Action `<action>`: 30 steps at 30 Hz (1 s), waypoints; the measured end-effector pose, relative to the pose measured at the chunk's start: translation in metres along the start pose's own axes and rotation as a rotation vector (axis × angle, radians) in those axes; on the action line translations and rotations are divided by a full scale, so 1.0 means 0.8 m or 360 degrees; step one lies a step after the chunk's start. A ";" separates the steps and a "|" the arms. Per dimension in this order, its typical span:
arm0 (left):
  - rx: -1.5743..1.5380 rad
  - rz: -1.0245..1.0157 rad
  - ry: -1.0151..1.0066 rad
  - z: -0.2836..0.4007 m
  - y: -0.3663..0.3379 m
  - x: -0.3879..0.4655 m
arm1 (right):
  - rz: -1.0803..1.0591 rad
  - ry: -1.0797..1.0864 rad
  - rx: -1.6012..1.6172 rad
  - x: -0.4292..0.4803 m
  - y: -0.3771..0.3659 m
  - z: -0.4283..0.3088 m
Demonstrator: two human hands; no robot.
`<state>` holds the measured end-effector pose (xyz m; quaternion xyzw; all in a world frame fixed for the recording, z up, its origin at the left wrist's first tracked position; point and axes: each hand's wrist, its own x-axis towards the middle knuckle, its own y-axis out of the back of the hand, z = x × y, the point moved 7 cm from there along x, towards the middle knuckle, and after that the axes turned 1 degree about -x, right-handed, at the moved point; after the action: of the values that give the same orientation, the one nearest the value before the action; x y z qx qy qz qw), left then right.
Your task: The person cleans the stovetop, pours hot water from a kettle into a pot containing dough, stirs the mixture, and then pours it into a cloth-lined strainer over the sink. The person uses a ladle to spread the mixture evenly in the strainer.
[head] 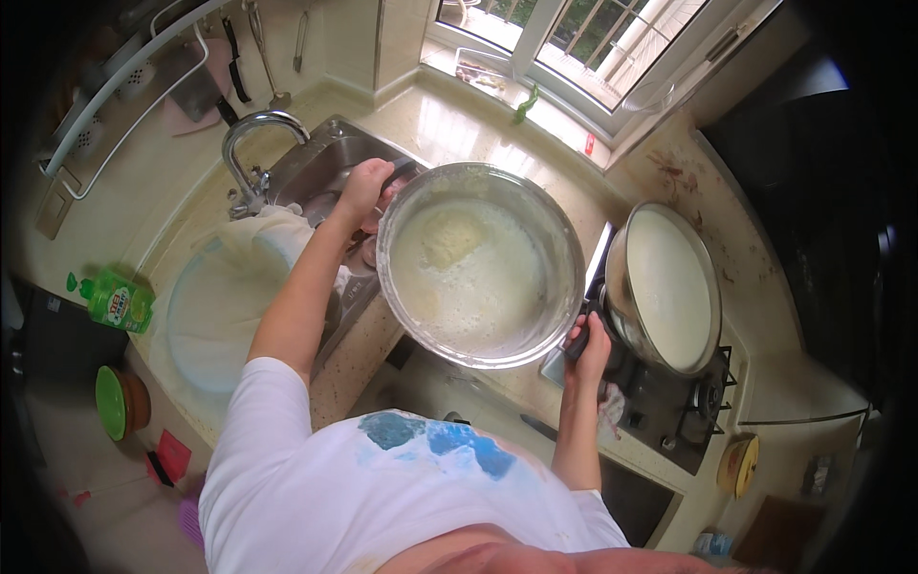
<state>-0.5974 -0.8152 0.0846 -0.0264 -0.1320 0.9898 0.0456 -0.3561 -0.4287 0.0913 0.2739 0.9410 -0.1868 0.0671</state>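
Note:
A large metal pot (480, 273) with pale, frothy liquid and a thicker lump in it is held up before me. My left hand (369, 188) grips its black handle at the upper left, over the sink. My right hand (589, 344) holds the other black handle at the lower right, near the stove. To the right, a wide metal bowl (674, 287) full of smooth white liquid is at the gas stove. Left of the sink, a cream cloth (229, 287) lies draped over a round, light-blue-rimmed vessel, partly hidden by my left arm.
The stainless sink (315, 168) with a curved faucet (262, 125) lies at the upper left, pinkish items in it. A green detergent bottle (118, 301) stands at the far left. The gas stove (674, 416) is at the right, and a green pepper (527, 104) lies by the window.

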 end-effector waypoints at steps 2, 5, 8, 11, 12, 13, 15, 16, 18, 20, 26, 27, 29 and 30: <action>-0.0008 -0.0026 -0.0046 0.000 0.000 -0.002 | -0.0015 -0.0025 0.0011 0.001 -0.002 0.001; 0.0284 0.0006 0.0043 0.007 0.006 -0.015 | -0.0021 -0.0032 0.0001 0.002 -0.001 -0.001; 0.1043 0.0567 -0.0525 0.062 0.017 -0.066 | -0.0041 -0.0094 0.0044 -0.004 0.009 0.002; 0.0669 0.0411 -0.0682 0.090 0.024 -0.155 | -0.0071 -0.0162 0.0065 -0.029 0.034 0.016; 0.0733 0.0568 -0.0767 0.099 0.032 -0.197 | -0.0105 -0.0167 0.0033 -0.040 0.041 0.026; 0.0791 0.0695 -0.0920 0.109 0.037 -0.246 | -0.0044 -0.0202 -0.0039 -0.053 0.053 0.039; 0.0816 0.1000 -0.0784 0.107 0.061 -0.345 | -0.0270 -0.0391 -0.0217 -0.086 0.054 0.077; 0.0851 0.1122 -0.0783 0.105 0.067 -0.393 | -0.0417 -0.0502 -0.0271 -0.106 0.050 0.099; 0.0874 0.1258 -0.0668 0.093 0.073 -0.482 | -0.0715 -0.0694 -0.0366 -0.139 0.039 0.132; 0.0833 0.1286 -0.0484 0.072 0.068 -0.560 | -0.0956 -0.0851 -0.0420 -0.167 0.024 0.158; 0.0822 0.1591 -0.0103 0.037 0.072 -0.763 | -0.1242 -0.0872 -0.0615 -0.216 -0.039 0.183; 0.0868 0.1656 -0.0032 0.032 0.076 -0.794 | -0.1257 -0.0891 -0.0587 -0.228 -0.052 0.186; 0.0800 0.1768 0.0096 0.017 0.088 -0.850 | -0.1296 -0.0898 -0.0585 -0.256 -0.085 0.193; 0.0689 0.1814 0.0147 0.008 0.094 -0.879 | -0.1452 -0.0865 -0.0531 -0.279 -0.110 0.196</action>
<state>0.0952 -0.9577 0.0993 -0.1260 0.1090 0.8606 -0.4813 -0.2120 -0.6679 0.0259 -0.2338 0.9299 -0.1093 0.2622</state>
